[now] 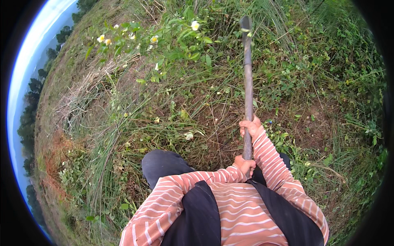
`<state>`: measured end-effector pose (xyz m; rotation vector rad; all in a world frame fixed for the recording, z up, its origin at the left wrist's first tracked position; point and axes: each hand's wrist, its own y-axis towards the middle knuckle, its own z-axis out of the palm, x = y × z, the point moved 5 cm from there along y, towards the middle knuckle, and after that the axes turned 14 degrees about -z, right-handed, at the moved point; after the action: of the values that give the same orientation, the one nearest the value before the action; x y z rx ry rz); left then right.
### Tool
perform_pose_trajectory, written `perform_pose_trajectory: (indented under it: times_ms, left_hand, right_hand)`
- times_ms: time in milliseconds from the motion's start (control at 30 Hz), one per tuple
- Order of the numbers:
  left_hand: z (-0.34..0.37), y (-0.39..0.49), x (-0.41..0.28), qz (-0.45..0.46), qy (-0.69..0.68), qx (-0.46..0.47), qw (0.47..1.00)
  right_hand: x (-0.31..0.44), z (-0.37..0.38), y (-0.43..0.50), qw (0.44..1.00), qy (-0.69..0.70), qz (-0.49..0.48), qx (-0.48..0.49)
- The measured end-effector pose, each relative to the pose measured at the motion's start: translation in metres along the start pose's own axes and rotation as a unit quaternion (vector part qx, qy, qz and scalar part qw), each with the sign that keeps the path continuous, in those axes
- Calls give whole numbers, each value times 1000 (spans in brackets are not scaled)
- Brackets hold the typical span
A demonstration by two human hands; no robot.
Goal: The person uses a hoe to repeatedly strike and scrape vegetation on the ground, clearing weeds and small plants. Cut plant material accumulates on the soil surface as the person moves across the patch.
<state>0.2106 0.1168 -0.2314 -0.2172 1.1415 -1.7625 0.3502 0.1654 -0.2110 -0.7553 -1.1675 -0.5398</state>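
Note:
Both my hands grip the wooden handle (248,83) of a long-handled tool that points away from me. My left hand (244,165) is wrapped around the near end of the handle, close to my body. Farther up the shaft, my right hand (251,126) closes around it. A dark metal head (245,23) sits at the far end, slightly blurred; its exact shape is hard to tell from this angle. The head is over green undergrowth, to the right of a leafy shrub (184,46) with white, yellow-centred flowers.
Cut grass stalks (107,153) lie in a heap on the left. Bare reddish soil (314,123) shows on the right, beside dense green weeds (354,61). My bent knee (166,164) is at lower left. Trees (29,113) line the far left edge of the slope.

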Motion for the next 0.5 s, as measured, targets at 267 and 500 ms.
perform_pose_trajectory:
  times_ms: [267,500]
  left_hand:
    - [113,-24,-310,460,453,75,760]
    - [-21,-5,-213,142,298,-107,938]
  right_hand:
    - [305,7,47,828,76,-549,-84]
    - [132,66,91,971,-65,-190,-132]
